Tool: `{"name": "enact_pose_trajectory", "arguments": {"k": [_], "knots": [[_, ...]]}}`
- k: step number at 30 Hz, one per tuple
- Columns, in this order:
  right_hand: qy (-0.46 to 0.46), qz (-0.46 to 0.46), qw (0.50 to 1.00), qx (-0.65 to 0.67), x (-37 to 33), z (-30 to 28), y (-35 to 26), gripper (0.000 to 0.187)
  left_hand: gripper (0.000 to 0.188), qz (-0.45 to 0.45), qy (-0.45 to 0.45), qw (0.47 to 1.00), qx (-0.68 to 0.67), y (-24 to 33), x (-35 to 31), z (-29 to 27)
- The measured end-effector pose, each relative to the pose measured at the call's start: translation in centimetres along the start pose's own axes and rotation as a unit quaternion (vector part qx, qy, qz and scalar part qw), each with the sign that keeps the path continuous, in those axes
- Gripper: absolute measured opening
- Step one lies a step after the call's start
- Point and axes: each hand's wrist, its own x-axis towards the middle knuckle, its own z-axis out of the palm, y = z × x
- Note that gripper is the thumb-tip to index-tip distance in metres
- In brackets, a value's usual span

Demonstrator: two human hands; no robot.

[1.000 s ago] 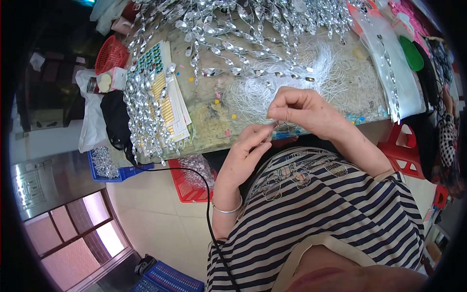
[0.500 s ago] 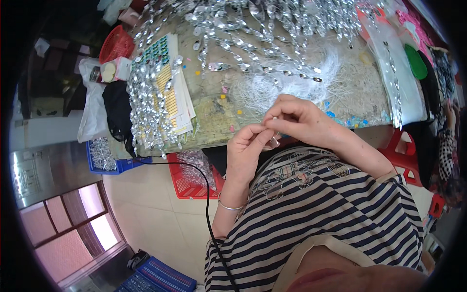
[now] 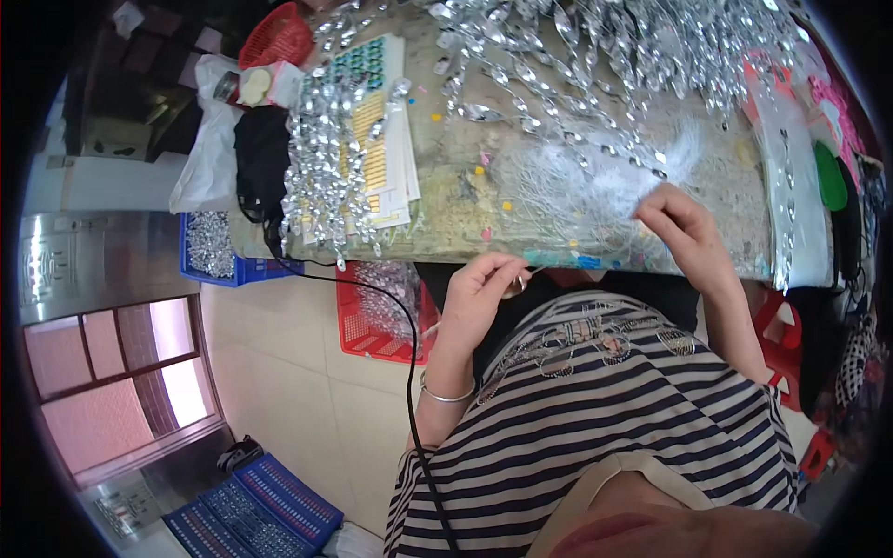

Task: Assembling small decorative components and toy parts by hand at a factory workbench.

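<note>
Your left hand (image 3: 479, 293) is pinching a small bead (image 3: 514, 285) while your right hand (image 3: 674, 228) is gripping clear threads (image 3: 567, 191), risking tangling or dropping.

We see little bare table (image 3: 465, 200) between bead strands (image 3: 595, 56), wire pile (image 3: 577, 191) and card stack (image 3: 377, 139); open floor (image 3: 307, 409) lies left, past the red basket (image 3: 372, 316).
</note>
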Motion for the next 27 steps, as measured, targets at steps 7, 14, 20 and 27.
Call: {"name": "enact_pose_trajectory", "arguments": {"k": [7, 14, 20, 27], "knots": [[-0.022, -0.102, 0.994, -0.037, 2.0, 3.5, -3.0, 0.009, 0.014, 0.13, 0.004, 0.991, 0.04, 3.2, 1.5, 3.8], [-0.022, -0.131, 0.991, -0.034, 2.5, 3.6, -3.0, 0.006, 0.014, 0.116, -0.071, 0.988, -0.074, 3.6, 1.4, 4.7], [-0.011, -0.024, 0.994, 0.108, 2.7, 3.2, -2.0, 0.006, 0.015, 0.107, -0.085, 0.988, -0.068, 3.3, 1.4, 4.5], [0.003, -0.011, 0.985, 0.175, 3.2, 3.3, -1.7, 0.011, 0.016, 0.095, -0.076, 0.99, -0.075, 3.2, 1.6, 4.5]]}}
